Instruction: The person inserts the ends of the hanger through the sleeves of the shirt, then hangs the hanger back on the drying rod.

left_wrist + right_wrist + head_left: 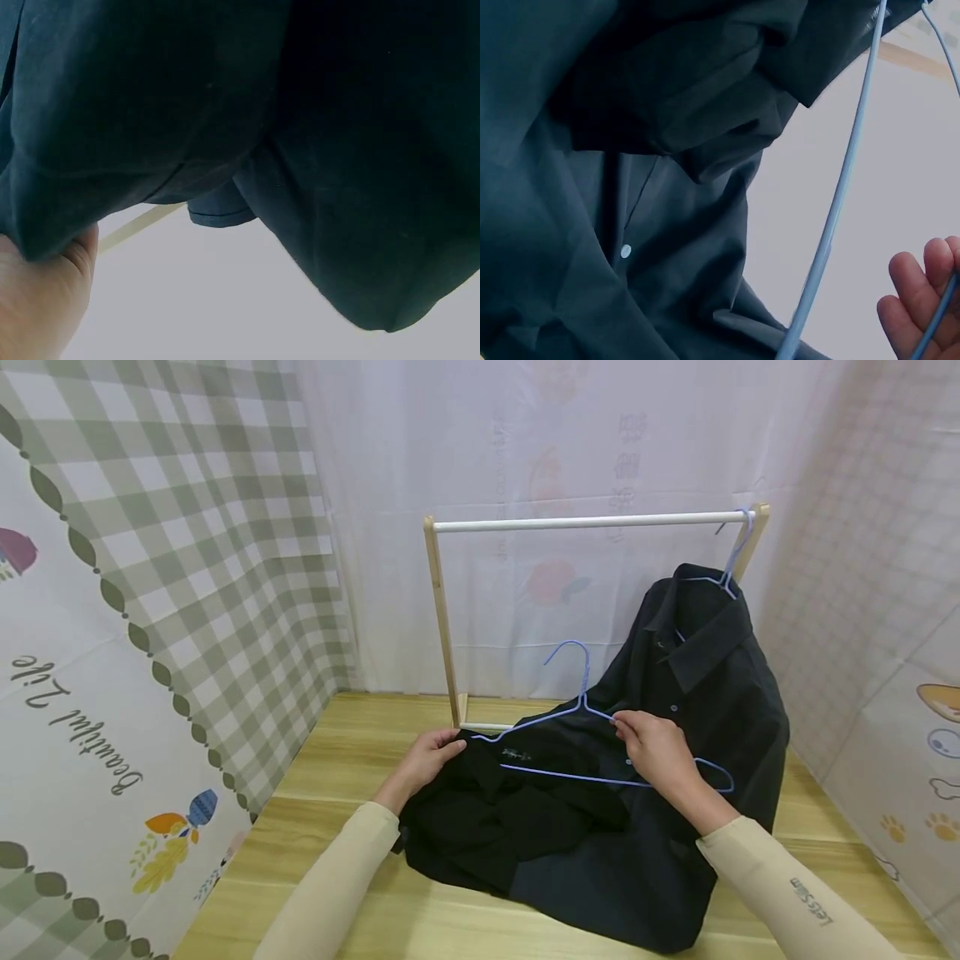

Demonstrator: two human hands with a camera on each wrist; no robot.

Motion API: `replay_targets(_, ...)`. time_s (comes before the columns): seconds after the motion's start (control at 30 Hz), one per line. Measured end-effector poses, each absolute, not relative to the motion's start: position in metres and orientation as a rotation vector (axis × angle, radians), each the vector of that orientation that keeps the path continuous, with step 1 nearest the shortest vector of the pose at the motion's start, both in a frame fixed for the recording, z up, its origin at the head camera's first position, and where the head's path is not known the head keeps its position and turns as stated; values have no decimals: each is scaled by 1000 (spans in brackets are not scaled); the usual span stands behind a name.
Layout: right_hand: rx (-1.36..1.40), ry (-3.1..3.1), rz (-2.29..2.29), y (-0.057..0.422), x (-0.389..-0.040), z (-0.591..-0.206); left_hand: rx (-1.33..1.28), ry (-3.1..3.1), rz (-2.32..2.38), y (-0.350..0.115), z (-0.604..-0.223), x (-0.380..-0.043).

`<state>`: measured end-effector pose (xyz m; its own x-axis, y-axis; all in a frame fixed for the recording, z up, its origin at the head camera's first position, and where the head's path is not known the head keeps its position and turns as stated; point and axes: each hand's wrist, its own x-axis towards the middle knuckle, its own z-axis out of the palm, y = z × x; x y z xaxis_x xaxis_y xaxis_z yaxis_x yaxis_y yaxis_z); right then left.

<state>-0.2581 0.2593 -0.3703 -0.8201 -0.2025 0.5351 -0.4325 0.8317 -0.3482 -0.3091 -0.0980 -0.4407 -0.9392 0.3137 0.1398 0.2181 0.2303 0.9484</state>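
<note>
We are looking at a black garment (487,827) bunched loosely above the bench (375,718), a small printed mark showing near its top edge. It is looking soft, light and limp, so we are expecting it to sag wherever nothing is supporting it, and we are judging the top edge to be the best place for taking hold. Against it we are seeing a blue hanger (582,697), hook upward, its left end disappearing at the cloth. We are reckoning it light, thin and a little springy, and steadiest when gripped along a shoulder.

The left hand (423,768) is pinching the garment's upper left edge, thumb and fingers almost together. The right hand (660,756) is gripping the hanger's right shoulder, fingers curling round the wire and leaving hardly any gap.

Just beside, a dark button-up shirt (727,710) is hanging from a second blue hanger (727,581) at the right end of the clothes rack's white rail (585,522), its lower part spilling onto the bench; we are not managing to tell exactly where the two fabrics are meeting. Farther out, a green-checked curtain (225,510) is covering the left side.
</note>
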Motion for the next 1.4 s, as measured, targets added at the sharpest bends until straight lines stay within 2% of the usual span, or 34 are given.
replay_targets(0.3, 480, -2492, 617, 241, -262, -368, 641, 2389, 1737, -84, -432, -306)
replay_targets(0.7, 449, -2427, 664, 209, -260, -387, 711, 2416, 1749, -63, -432, -302)
replay_targets(1.4, 429, -2389, 696, 168, -249, -404, 734, 2365, 1812, -38, -420, -297)
